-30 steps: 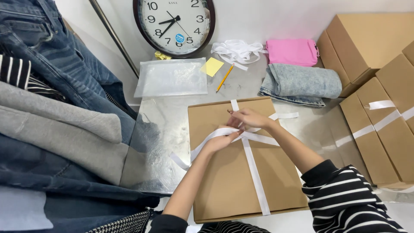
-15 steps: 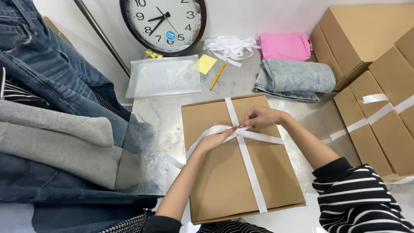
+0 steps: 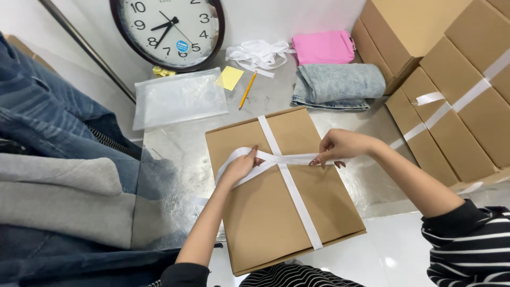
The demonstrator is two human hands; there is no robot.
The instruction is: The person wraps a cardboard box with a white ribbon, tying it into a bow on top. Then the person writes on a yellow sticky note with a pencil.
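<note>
A flat rectangular brown cardboard box point(image 3: 281, 196) lies on the pale, glossy table point(image 3: 175, 159), directly in front of the person. A smooth white ribbon point(image 3: 289, 186) runs lengthwise over its lid, and a second band crosses it near the upper third. The left hand point(image 3: 241, 166) pinches the crossing band just left of the lengthwise strip, with a loop of ribbon curving out around its knuckles. The right hand point(image 3: 340, 148) grips the same band at its right end, fingers closed on it, so the strip is drawn flat and taut between both hands.

Beyond the box lie a clear plastic zip pouch point(image 3: 178, 98), a yellow square sticky note point(image 3: 230, 77), a yellow pencil point(image 3: 247, 90), a loose bundle of white ribbon point(image 3: 255, 55), a folded pink cloth point(image 3: 324, 47) and a folded grey-blue soft garment point(image 3: 337, 85). A round dark-rimmed wall clock point(image 3: 167, 29) leans at the back. More cardboard boxes banded with white ribbon point(image 3: 451, 117) are stacked at the right; denim and grey garments point(image 3: 58, 175) pile up at the left.
</note>
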